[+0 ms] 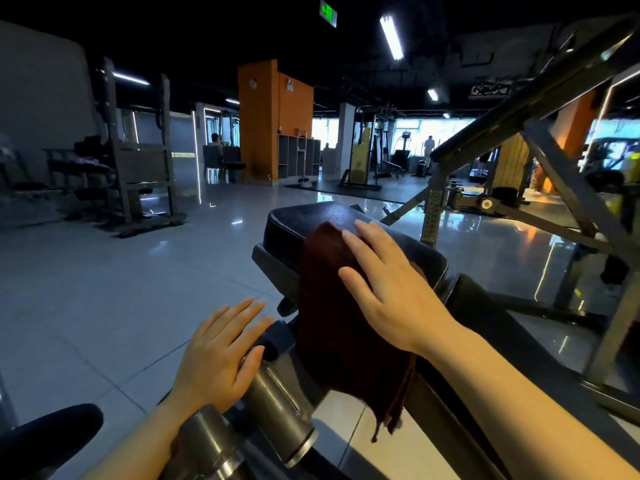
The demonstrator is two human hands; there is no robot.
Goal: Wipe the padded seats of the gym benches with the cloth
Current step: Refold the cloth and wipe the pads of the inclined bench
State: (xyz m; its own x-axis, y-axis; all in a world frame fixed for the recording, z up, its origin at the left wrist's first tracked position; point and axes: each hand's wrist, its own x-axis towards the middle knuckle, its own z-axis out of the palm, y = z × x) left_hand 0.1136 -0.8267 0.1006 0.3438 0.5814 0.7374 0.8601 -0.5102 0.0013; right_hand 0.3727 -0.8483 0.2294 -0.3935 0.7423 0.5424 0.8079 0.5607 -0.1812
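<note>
The pale, glossy tiled gym floor [104,271] spreads out around me, reflecting the ceiling lights, and on it stands the grey steel frame of a weight machine [540,140] whose slanted beams cross the right side of my view. Far back rises an orange square pillar [273,119], with a tall grey rack of dumbbells [138,168] off to the left of the floor. Right in front of me is the black padded leather seat of the gym bench [311,220], and a second black pad [491,313] begins just beyond the seat's right edge. Over the seat's near edge lies the dark brown terry cloth [332,327]: its upper part rests on the padding, while its lower part hangs down past the front edge with a frayed corner dangling. My right hand [391,292] presses flat on the cloth, fingers straight and slightly spread, fingertips reaching toward the far left corner of the seat. My left hand [218,355] is lower, to the left of the cloth and apart from it, fingers straight and loosely fanned, palm resting on a grey metal cylinder [273,393] of the bench's frame, holding nothing.
</note>
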